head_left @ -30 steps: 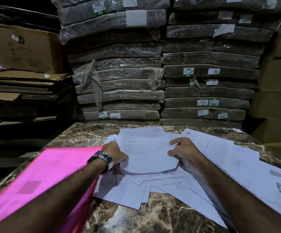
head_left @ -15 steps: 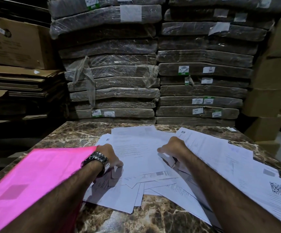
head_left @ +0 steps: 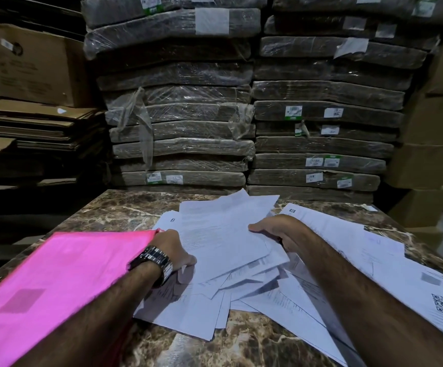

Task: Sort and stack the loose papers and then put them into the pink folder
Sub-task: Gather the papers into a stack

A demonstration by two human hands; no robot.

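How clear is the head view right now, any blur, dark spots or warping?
Head view: dim overall, with the left background near black; loose papers and pink folder stand out brightly; print on the sheets is too soft to read; wide-angle lens bows the wrapped stacks and stretches both forearms at the bottom edge.

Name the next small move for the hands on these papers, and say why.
Probably draw both hands inward to square the top sheets. The left hand and right hand flank the top sheets, which lie fanned and crooked over the loose papers; the pink folder waits beside them.
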